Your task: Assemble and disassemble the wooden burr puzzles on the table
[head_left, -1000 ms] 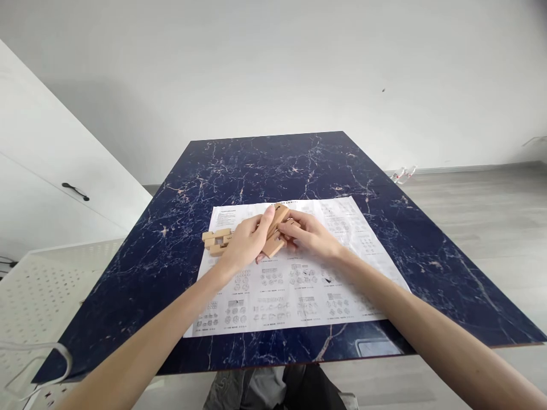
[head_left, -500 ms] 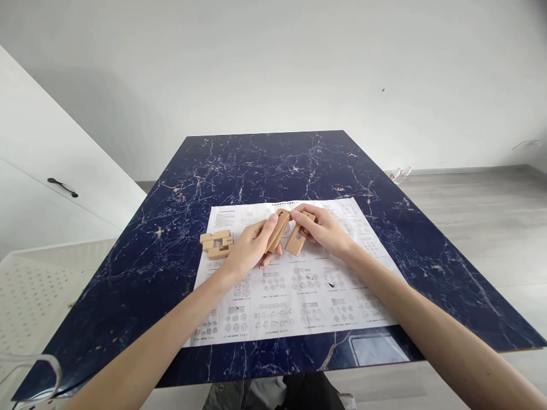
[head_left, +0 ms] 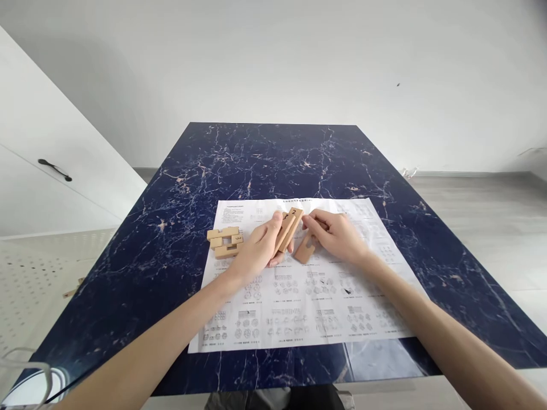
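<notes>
Fanned apart since half a second ago are the flat, pale-brown wooden bars in the left hand [head_left: 258, 246]: in the head view, a smooth wooden bar marked "2" [head_left: 294, 220] is now exposed at one o'clock from the wooden bar marked "3" [head_left: 282, 229], where only one numbered face was shown before. Both are pinched under the left thumb. By the right hand [head_left: 342, 236], a flat, notched brown wooden piece [head_left: 303, 252] is grasped at its upper end; it has been turned, and its face is more covered by the fingers. For the work in hand, this suggests that the pieces are being sorted or compared by number; they are not joined. Whether the notched piece touches the paper cannot be told.

At nine o'clock from the left hand, a cluster of pale notched wooden blocks [head_left: 222, 232] is arranged around a gap, with a "3"-like mark turned sideways. Beneath everything, a large white printed paper sheet [head_left: 273, 336] is spread on the dark-blue, white-veined table [head_left: 265, 159]. Its heading, at twelve o'clock, and its diagram captions are printed too small to be read; no brand can be made out.
</notes>
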A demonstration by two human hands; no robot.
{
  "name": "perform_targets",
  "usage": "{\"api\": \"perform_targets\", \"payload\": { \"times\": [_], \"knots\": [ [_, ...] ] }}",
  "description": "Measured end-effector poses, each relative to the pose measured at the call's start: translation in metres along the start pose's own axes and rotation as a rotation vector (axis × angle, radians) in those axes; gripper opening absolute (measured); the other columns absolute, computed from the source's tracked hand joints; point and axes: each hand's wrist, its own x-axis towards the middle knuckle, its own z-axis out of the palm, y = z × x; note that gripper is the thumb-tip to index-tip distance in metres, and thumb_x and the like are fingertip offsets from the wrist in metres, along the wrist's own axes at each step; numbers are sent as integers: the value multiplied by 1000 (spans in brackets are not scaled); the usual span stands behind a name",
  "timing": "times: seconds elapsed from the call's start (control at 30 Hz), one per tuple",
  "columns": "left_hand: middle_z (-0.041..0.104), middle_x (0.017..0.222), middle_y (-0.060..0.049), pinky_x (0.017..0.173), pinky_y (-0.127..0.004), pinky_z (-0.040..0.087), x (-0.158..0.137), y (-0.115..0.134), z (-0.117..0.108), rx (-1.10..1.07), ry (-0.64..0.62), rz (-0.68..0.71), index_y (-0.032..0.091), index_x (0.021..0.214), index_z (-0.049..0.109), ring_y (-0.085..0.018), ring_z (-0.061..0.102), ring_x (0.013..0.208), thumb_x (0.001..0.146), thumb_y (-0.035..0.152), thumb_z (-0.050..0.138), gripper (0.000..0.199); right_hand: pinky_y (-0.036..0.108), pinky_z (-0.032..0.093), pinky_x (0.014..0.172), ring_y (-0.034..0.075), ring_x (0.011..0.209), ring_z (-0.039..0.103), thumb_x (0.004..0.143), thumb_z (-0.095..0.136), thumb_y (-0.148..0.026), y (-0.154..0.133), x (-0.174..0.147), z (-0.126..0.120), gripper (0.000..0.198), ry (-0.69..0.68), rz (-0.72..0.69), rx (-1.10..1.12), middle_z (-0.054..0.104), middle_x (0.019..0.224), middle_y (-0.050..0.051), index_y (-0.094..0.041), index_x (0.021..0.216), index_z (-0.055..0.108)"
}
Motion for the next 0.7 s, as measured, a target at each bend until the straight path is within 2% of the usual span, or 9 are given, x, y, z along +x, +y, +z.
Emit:
{"api": "perform_targets", "payload": {
  "times": [0.13,0.23,0.3,0.43,0.57,0.7],
  "knots": [
    [56,67,0,45,-26,26,0,2,-2,-50,-7,-55,19,84,63,-7,33,43,110,70,39,62,32,33,55,15,53,45,110,50,-35,-1,-2,5,38,9,-131,-211,54,63,-1,-24,74,47],
    [40,52,4,48,-27,25,-2,2,-4,-31,-42,-87,20,81,64,-10,29,44,110,73,31,69,32,33,56,15,57,47,110,48,-31,-1,-4,8,36,11,-192,-303,56,69,0,-24,75,44],
    [37,50,4,49,-28,25,-2,2,-5,-30,-65,-95,20,83,64,-11,28,45,110,73,26,71,32,34,57,16,59,47,109,48,-29,0,-4,10,34,25,-218,-338,56,71,1,-24,76,43],
    [42,55,4,51,-29,28,-2,4,-5,-50,-77,-78,20,85,61,-11,30,47,113,62,29,60,34,39,62,19,68,52,109,48,-25,3,-2,11,32,59,-283,-358,57,77,3,-24,78,44],
    [59,83,0,53,-28,31,-3,8,-2,-67,-97,-44,19,93,56,-7,36,51,111,43,49,31,35,42,66,21,73,53,109,48,-24,4,0,11,31,70,-331,-338,59,78,5,-24,79,46],
    [58,90,0,55,-28,34,-5,8,0,-55,-119,-26,19,102,56,-7,38,55,110,43,52,26,37,47,71,23,79,59,110,48,-25,1,0,8,22,158,-292,-249,67,88,7,-23,91,58]
  ]
}}
